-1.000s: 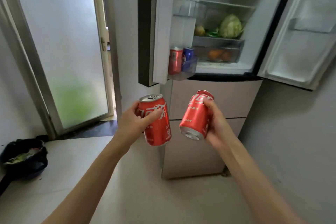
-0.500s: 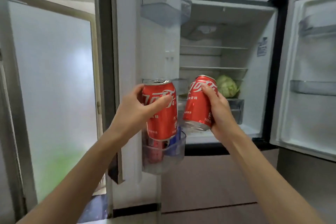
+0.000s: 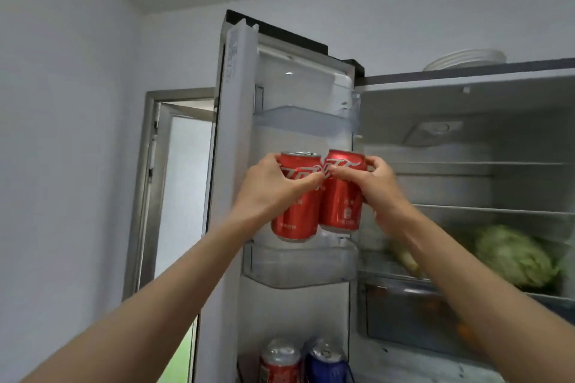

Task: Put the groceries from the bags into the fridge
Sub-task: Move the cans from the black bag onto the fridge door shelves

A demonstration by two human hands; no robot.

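Two red aluminium drink cans were held upright and side by side, touching, before the open white fridge door (image 3: 236, 109): the left red can (image 3: 297, 214) was gripped by the curled fingers of the left hand (image 3: 270, 186), the right red can (image 3: 340, 205) by those of the right hand (image 3: 378, 183). Both were raised just above a clear plastic door shelf (image 3: 300, 264). A red can and a blue can (image 3: 325, 361) were seen in the lowest door bin, and a pale green cabbage (image 3: 513, 255) on a shelf inside.

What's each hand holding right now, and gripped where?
Left hand grips the left red cola can around its upper side wall; right hand grips the right red cola can likewise.
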